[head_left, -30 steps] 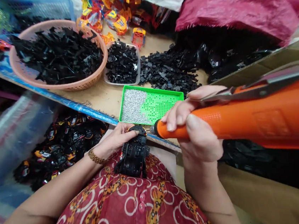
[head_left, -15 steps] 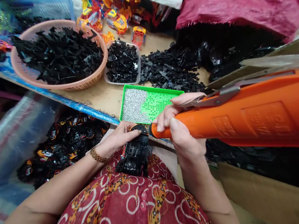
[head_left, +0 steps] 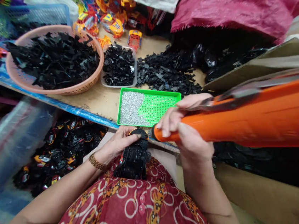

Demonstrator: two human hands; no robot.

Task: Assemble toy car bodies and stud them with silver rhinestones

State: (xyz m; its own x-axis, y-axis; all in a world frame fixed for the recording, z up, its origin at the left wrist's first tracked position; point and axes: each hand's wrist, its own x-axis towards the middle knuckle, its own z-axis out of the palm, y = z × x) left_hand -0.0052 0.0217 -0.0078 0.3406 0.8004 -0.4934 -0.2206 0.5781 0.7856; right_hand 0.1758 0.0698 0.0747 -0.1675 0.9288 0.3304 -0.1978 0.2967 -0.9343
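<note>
My left hand (head_left: pixel 122 140) grips a toy car (head_left: pixel 135 159) by its front end, thumb pressed on top. The car's black underside faces up, and its rear rests against my patterned clothing. In my right hand (head_left: pixel 187 130) is a large orange electric screwdriver (head_left: pixel 244 123) with a metal lever along its top, fingers wrapped round the narrow nose. The nose points left, a small gap from the car's front; its bit is hard to make out. Just beyond both hands lies a green perforated tray (head_left: pixel 163 108) with small silvery screws (head_left: pixel 131 108) heaped in its left part.
A pink basket (head_left: pixel 100 62) and a clear tub (head_left: pixel 136 71) hold black plastic pieces; more pieces (head_left: pixel 167 71) lie loose beside them. Orange car bodies (head_left: pixel 113 26) sit behind. Black toy cars (head_left: pixel 65 146) fill a plastic-lined space at lower left. A cardboard flap (head_left: pixel 250 71) stands right.
The screwdriver's nose has drawn slightly right, away from the toy car, and its body has swung a little. My left hand still holds the car. The whole view has shifted slightly.
</note>
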